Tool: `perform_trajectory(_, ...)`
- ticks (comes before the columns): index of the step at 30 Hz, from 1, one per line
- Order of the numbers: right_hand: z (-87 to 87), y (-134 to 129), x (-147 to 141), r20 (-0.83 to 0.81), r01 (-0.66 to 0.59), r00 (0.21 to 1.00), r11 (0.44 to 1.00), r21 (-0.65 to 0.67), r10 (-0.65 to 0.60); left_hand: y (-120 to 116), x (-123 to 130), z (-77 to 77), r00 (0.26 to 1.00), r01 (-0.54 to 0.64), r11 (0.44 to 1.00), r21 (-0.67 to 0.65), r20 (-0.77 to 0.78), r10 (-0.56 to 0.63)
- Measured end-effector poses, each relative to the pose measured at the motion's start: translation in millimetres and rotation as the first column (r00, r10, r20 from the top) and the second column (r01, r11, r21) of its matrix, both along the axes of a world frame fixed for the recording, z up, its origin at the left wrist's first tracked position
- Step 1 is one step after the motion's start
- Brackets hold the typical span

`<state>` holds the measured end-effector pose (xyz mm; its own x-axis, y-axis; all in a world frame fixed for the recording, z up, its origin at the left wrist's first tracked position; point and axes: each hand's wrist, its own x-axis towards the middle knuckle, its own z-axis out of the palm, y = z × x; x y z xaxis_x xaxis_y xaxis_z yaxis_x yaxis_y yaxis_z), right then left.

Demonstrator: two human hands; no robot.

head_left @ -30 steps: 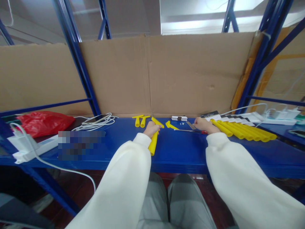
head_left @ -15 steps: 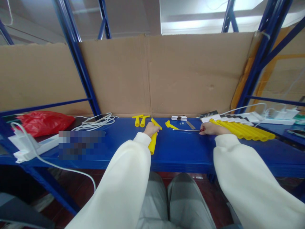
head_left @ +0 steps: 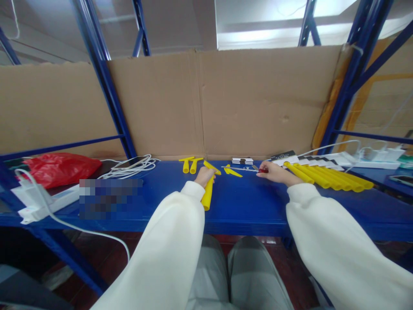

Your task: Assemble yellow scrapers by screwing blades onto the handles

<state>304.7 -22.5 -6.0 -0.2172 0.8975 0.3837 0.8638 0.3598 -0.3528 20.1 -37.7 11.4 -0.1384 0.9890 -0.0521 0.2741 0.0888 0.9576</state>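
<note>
My left hand is closed around a yellow tube with a flat yellow crosspiece at its far end. In my right hand is a screwdriver with a red handle. Its long thin shaft points left, the tip close to the crosspiece; whether they touch I cannot tell. Between the hands lies a loose yellow piece on the blue tabletop. Behind the shaft are small bits, too small to name. Two T-shaped yellow pieces lie left of my left hand.
A row of yellow tubes lies at the right, beside power strips. White stacked pieces stand at the back. On the left are a red bag, coiled white cable and a power strip. Cardboard closes off the back.
My right hand has moved left and slightly away from me with the screwdriver, bringing its tip near the crosspiece. My left hand keeps its hold on the yellow tube.
</note>
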Motion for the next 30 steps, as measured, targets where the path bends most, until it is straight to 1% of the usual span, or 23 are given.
perform_trajectory(3,-0.8,0.0,-2.7,0.008,-0.014,1.000,1.000,0.003,0.013,0.0,0.5,0.5,1.000,-0.005,1.000,-0.012,0.029,0.005)
perform_trajectory(6,-1.6,0.2,-5.4,0.020,0.000,1.000,1.000,0.002,0.000,-0.5,1.1,0.9,0.999,0.004,1.000,-0.021,0.037,-0.004)
perform_trajectory(22,-3.6,0.5,-7.7,0.027,-0.009,1.000,1.000,-0.009,0.009,-1.2,2.0,0.7,1.000,0.025,0.999,-0.029,0.013,-0.025)
perform_trajectory(30,-3.0,-0.6,-8.7,0.059,0.019,0.998,1.000,-0.010,-0.018,0.0,1.8,-0.4,0.999,0.035,0.999,-0.033,0.002,-0.035)
